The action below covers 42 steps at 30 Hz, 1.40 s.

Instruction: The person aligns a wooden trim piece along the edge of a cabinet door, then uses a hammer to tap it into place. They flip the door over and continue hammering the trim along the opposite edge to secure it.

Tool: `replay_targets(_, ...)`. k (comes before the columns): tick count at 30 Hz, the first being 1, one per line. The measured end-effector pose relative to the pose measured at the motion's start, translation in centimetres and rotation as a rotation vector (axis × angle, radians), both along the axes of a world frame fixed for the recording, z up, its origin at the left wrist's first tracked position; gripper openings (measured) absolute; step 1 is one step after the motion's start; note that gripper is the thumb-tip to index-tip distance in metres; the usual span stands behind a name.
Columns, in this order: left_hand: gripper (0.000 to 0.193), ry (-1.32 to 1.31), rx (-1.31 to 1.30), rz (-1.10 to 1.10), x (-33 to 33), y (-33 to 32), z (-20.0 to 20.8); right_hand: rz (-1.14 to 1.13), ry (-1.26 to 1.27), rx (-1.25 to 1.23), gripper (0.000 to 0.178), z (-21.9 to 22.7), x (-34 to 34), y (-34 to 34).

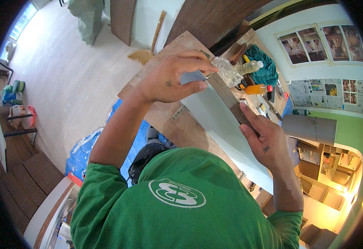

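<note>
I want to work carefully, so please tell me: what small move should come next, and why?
I would perhaps slide the bare right hand along the brown wood-grain edge of the long, flat white panel toward the bare left hand: the right touches this edge partway along, the left is at the panel's far end, and the edge between them lies uncovered.

Panel (215,118) smooth; edge (228,94) wood-grained; clear bottle (250,67) glossy plastic.
</note>
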<state>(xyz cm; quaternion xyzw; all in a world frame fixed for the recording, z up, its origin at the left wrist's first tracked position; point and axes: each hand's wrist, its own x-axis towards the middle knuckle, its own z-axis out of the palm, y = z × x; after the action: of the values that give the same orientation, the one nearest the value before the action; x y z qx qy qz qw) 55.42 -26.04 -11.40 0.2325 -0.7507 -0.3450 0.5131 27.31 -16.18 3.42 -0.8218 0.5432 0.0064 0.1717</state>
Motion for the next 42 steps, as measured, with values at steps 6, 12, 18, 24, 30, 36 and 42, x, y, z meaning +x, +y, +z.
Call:
replay_targets(6, 0.045, -0.018, 0.011, -0.033, 0.2, -0.2, -0.1, -0.032, -0.033, 0.007, 0.053, 0.3, 0.2, 0.0)
replay_targets(12, 0.046, -0.018, 0.081, 0.028, -0.4, 0.8, 0.4, -0.065, -0.022, 0.027, 0.052, 0.4, 0.3, 0.1)
replay_targets(18, 0.034, 0.007, 0.065, 0.172, -1.7, 1.6, 0.2, -0.048, -0.05, 0.031, 0.051, 0.3, 0.2, 0.1)
replay_targets(24, 0.026, 0.068, 0.12, 0.249, -2.8, 2.1, 0.2, -0.048, -0.069, 0.021, 0.053, -0.1, 0.2, 0.0)
replay_targets(30, 0.016, 0.116, 0.269, 0.223, -3.5, 2.6, 0.7, -0.039, -0.059, 0.007, 0.051, -0.1, 0.0, 0.1)
replay_targets(36, 0.022, 0.06, 0.084, 0.372, -4.1, 2.6, 0.9, -0.011, -0.043, -0.01, 0.051, -0.1, -0.3, 0.0)
replay_targets(42, 0.03, -0.31, -0.362, 0.161, -3.3, 2.4, 4.6, 0.021, -0.098, -0.034, 0.051, -0.5, -0.7, -0.1)
